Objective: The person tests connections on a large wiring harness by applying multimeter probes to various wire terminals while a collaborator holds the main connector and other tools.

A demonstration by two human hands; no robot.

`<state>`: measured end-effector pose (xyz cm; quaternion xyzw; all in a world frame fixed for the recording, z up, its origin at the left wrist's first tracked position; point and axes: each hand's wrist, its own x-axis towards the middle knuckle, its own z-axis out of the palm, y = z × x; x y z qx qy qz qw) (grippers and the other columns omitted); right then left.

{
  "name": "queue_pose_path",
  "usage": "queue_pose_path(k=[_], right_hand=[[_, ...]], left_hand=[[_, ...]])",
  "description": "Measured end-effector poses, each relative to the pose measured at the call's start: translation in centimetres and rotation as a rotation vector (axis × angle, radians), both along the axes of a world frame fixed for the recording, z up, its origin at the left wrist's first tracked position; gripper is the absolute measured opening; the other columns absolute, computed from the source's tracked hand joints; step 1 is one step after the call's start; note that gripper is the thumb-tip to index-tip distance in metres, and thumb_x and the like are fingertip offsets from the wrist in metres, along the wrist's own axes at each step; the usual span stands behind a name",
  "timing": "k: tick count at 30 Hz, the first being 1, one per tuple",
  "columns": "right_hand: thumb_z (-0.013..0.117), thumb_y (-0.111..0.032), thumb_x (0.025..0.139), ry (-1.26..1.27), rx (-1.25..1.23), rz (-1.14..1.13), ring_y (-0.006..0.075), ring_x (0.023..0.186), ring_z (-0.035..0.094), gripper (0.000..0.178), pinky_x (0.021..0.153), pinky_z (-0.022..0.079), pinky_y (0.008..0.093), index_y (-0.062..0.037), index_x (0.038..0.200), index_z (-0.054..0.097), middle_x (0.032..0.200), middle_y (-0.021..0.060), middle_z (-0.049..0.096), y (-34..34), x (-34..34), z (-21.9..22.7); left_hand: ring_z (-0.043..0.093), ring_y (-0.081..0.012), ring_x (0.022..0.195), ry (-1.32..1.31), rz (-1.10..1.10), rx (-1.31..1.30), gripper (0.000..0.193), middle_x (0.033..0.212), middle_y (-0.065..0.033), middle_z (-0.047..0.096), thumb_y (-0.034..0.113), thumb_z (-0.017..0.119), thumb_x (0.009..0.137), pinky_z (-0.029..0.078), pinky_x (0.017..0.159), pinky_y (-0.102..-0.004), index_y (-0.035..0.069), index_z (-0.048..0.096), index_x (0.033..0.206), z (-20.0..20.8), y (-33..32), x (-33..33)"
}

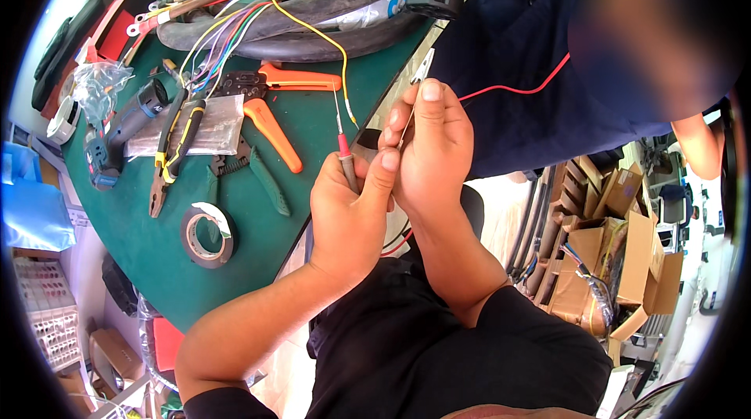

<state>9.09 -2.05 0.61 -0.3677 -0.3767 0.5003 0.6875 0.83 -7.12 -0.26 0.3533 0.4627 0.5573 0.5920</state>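
Note:
My left hand is closed around a test probe with a grey grip, a red collar and a thin metal tip pointing up and away. My right hand pinches a silver crocodile clip, its narrow jaws standing out beyond the thumb. A thin strip, wire-like, shows between the right fingers near the left thumb; its kind is unclear. From behind the right hand a red lead runs right toward another person. Both hands are close together beside the table edge. A yellow wire ends near the probe tip.
On the green table lie pliers, an orange-handled crimping tool, a wire stripper, black tape, a cordless driver and thick black cables. A person in dark clothes is close at right; cardboard boxes stand behind.

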Motion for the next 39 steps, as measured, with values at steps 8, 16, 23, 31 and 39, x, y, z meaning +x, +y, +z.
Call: queue_pose_path(k=[8,16,23,31,39], right_hand=[[0.049,-0.031,0.098,0.124,0.048,0.067,0.013,0.056,0.052,0.027,0.05,0.044,0.0238,-0.0052,0.09,0.051,0.067,0.0066,0.057,0.0,-0.1,-0.7],[0.049,-0.03,0.099,0.14,0.043,0.09,0.0132,0.056,0.051,0.027,0.052,0.045,0.0248,-0.0049,0.09,0.051,0.067,0.0067,0.056,-0.3,-0.2,-0.8],[0.048,-0.028,0.099,0.121,0.045,0.094,0.0136,0.057,0.052,0.026,0.054,0.046,0.025,-0.004,0.09,0.05,0.067,0.0072,0.057,-0.5,-0.2,-0.7],[0.048,-0.028,0.099,0.092,0.043,0.108,0.014,0.059,0.054,0.026,0.055,0.047,0.0254,-0.0042,0.089,0.05,0.067,0.0073,0.057,-0.8,-0.2,-0.7],[0.046,-0.028,0.1,0.106,0.069,0.156,0.0138,0.059,0.054,0.026,0.05,0.047,0.0266,-0.005,0.088,0.05,0.067,0.0068,0.056,-0.7,-0.1,-1.3]], left_hand=[[0.046,-0.0065,0.059,-0.081,0.022,0.023,0.029,0.069,-0.0019,0.051,0.02,0.063,0.092,0.04,0.053,-0.0222,0.003,0.042,0.08,0.0,-0.1,0.1],[0.043,-0.0046,0.054,0.013,0.032,0.1,0.034,0.062,0.0005,0.05,0.033,0.056,0.095,0.036,0.047,-0.02,0.006,0.044,0.08,-0.6,-0.1,0.2],[0.045,-0.0044,0.054,0.043,0.049,0.098,0.032,0.062,0.0006,0.051,0.031,0.055,0.096,0.037,0.048,-0.0197,0.005,0.045,0.081,-0.7,-0.2,0.4],[0.044,-0.0043,0.054,0.022,0.063,0.111,0.032,0.062,0.001,0.051,0.031,0.055,0.096,0.037,0.048,-0.0198,0.005,0.045,0.08,-0.8,-0.3,0.5],[0.043,-0.0041,0.054,0.015,0.066,0.123,0.032,0.064,0.0014,0.05,0.031,0.054,0.096,0.036,0.047,-0.0198,0.005,0.045,0.081,-1.0,-0.3,0.5]])
